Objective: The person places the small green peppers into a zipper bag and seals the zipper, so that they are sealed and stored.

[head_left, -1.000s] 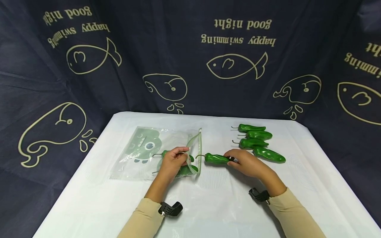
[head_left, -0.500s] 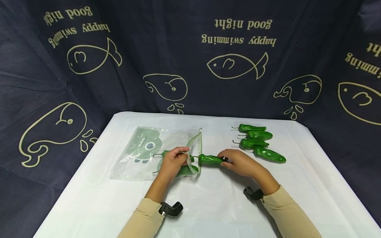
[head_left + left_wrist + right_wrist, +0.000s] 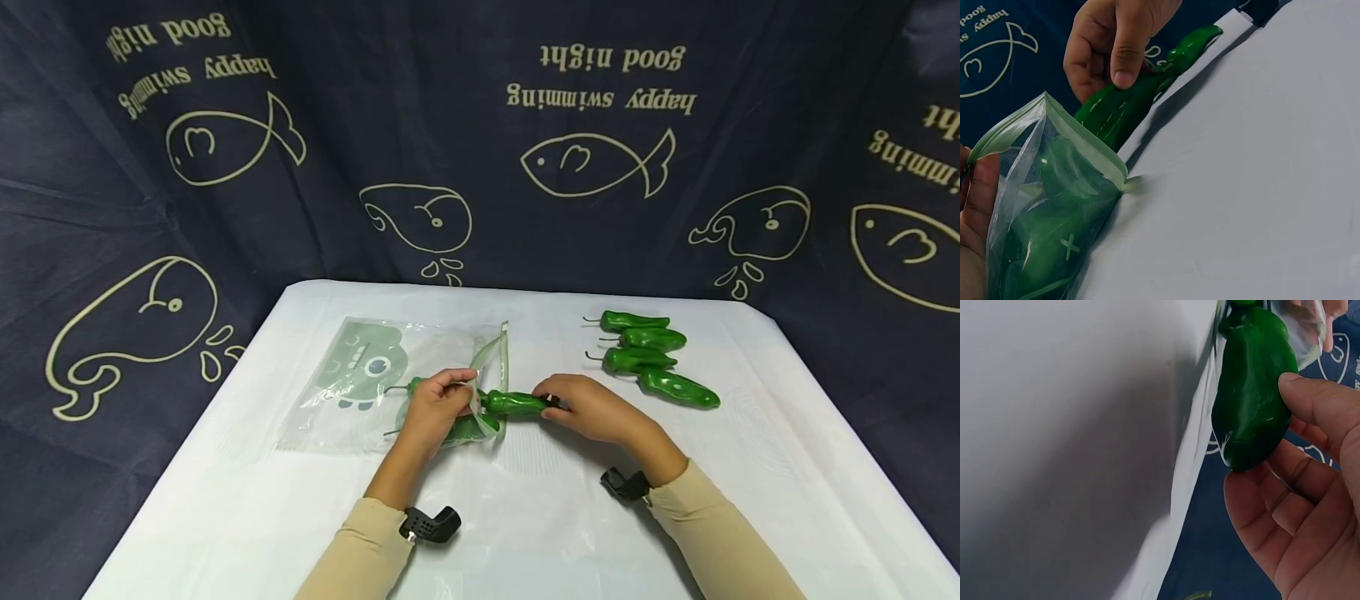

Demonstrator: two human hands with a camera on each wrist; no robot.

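Observation:
My left hand (image 3: 437, 410) pinches the rim of a clear zip bag (image 3: 315, 417) with a green monster print, lifting its mouth apart on the right side. Inside the bag lie green peppers (image 3: 1047, 244), partly covered by my left hand in the head view. A green pepper (image 3: 517, 403) is gripped at its blunt end by the thumb and fingers of my right hand (image 3: 588, 407). Its stem end sits in the bag's mouth. In the right wrist view the held pepper (image 3: 1254, 394) points toward the clear plastic.
Several green peppers (image 3: 633, 360) lie in a loose column at the back right of the white table (image 3: 540, 533). Behind the table hangs a dark blue cloth (image 3: 465, 100) with fish and whale drawings. Each wrist wears a black camera.
My right hand has moved left with the pepper, bringing its stem end from outside the bag into the bag's mouth. My left hand has kept its place at the rim.

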